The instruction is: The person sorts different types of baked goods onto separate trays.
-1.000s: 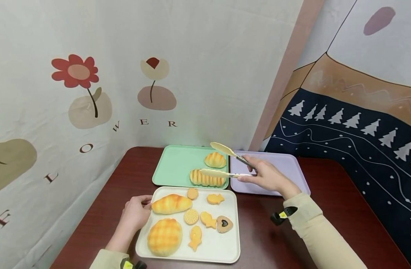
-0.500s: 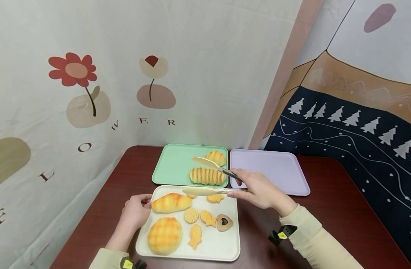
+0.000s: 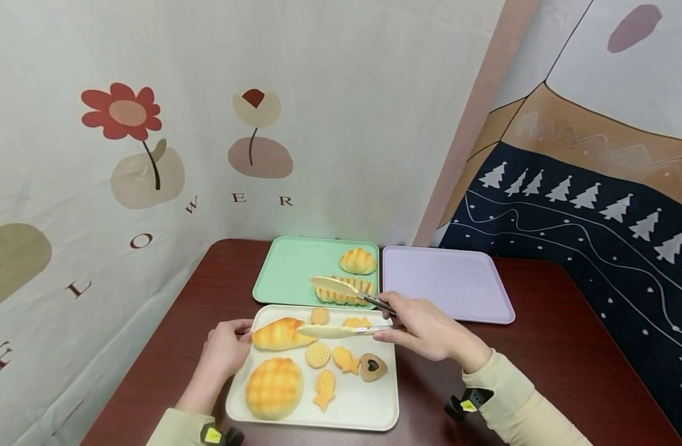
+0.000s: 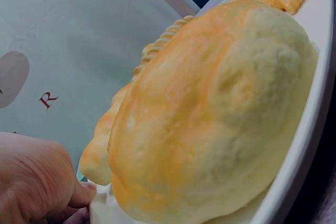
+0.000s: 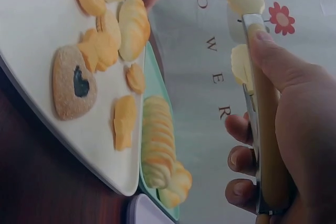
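Observation:
My left hand grips the left rim of a cream-white tray, its thumb at the rim in the left wrist view. With my right hand I hold food tongs, their cream tips spread apart with nothing between them. The tongs hover over the back of this tray, partly covering an oblong bread roll and a fish-shaped cookie. Also on the tray are a round checkered bun, round cookies, more fish-shaped cookies and a heart cookie.
Behind the white tray lies a green tray bearing a ridged bread and a smaller roll. A lilac tray sits to its right. A printed cloth wall rises behind the dark red table.
My right hand has brought the tongs from above the green tray toward me and leftward, over the white tray's back part. The left hand stays at the rim.

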Demonstrator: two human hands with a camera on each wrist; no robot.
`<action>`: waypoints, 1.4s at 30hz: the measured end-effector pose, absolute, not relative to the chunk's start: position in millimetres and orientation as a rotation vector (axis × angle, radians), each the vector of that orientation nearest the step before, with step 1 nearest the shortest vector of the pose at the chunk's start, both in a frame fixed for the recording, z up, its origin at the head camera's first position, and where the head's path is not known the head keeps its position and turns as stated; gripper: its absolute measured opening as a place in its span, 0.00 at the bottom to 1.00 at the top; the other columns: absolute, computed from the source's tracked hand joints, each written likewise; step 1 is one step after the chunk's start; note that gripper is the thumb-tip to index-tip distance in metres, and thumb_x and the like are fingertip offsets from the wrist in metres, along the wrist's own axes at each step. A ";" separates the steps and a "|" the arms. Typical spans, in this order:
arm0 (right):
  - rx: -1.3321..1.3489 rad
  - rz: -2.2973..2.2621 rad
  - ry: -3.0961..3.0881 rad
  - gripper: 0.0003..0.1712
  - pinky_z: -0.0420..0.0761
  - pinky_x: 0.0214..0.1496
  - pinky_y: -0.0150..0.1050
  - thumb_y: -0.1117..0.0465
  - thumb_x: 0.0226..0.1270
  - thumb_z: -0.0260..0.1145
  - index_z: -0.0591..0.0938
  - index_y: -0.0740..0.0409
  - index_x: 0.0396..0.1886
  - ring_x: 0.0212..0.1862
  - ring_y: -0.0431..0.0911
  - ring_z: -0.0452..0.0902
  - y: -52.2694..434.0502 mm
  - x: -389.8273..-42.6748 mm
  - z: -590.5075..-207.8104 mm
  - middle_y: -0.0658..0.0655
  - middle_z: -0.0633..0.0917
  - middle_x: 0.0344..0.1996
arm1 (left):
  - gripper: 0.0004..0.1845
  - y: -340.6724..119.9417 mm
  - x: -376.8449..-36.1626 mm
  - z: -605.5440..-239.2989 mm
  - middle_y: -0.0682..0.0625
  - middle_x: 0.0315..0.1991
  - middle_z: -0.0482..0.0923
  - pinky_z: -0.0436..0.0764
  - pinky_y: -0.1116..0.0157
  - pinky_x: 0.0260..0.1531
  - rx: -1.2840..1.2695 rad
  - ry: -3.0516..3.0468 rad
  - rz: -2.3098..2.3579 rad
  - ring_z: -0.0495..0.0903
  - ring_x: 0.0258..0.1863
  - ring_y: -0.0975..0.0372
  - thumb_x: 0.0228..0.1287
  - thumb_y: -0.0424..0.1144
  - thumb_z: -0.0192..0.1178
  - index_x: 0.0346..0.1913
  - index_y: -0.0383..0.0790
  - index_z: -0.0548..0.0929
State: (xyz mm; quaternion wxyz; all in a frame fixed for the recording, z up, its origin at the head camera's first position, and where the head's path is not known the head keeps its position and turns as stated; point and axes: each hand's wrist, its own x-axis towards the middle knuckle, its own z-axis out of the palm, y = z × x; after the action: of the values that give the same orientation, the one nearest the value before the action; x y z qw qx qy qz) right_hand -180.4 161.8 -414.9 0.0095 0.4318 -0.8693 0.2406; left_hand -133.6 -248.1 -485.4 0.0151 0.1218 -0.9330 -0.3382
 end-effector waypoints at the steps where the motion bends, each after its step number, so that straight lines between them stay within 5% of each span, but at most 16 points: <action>1: 1.356 0.757 -2.726 0.34 0.76 0.34 0.34 0.36 0.78 0.63 0.73 0.54 0.68 0.30 0.36 0.72 160.7 -179.1 -415.1 0.45 0.79 0.40 | 0.17 -248.2 -133.5 -485.3 0.46 0.44 0.88 0.79 0.45 0.47 0.379 -2.903 -1.051 0.84 0.47 0.48 0.73 0.33 0.62 0.60 0.34 0.87; 10: 1.423 0.744 -2.749 0.39 0.82 0.49 0.43 0.33 0.77 0.61 0.72 0.56 0.72 0.44 0.44 0.83 152.1 -169.3 -423.7 0.49 0.84 0.52 | 0.16 -248.8 -132.9 -484.8 0.46 0.44 0.88 0.79 0.45 0.47 0.371 -2.903 -1.055 0.84 0.47 0.48 0.73 0.33 0.62 0.60 0.35 0.87; 23: 1.424 0.654 -2.803 0.38 0.76 0.38 0.38 0.31 0.77 0.59 0.73 0.53 0.71 0.30 0.36 0.72 143.9 -180.8 -444.0 0.44 0.81 0.42 | 0.16 -247.9 -132.7 -483.8 0.46 0.44 0.87 0.78 0.44 0.47 0.368 -2.906 -1.043 0.84 0.47 0.48 0.73 0.33 0.62 0.60 0.34 0.87; 42: 1.435 0.476 -2.885 0.43 0.77 0.39 0.41 0.29 0.76 0.57 0.75 0.58 0.72 0.34 0.38 0.74 118.0 -196.4 -459.6 0.44 0.79 0.42 | 0.17 -247.1 -131.5 -482.6 0.46 0.44 0.88 0.78 0.44 0.48 0.380 -2.908 -1.049 0.84 0.48 0.48 0.73 0.33 0.62 0.61 0.35 0.87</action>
State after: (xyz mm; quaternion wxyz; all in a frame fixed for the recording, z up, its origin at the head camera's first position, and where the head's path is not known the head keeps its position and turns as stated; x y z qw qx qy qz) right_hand -196.4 118.0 -459.6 -0.0579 0.4399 -0.8843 0.1459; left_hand -131.5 -247.1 -482.6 0.0133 0.1221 -0.9336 -0.3366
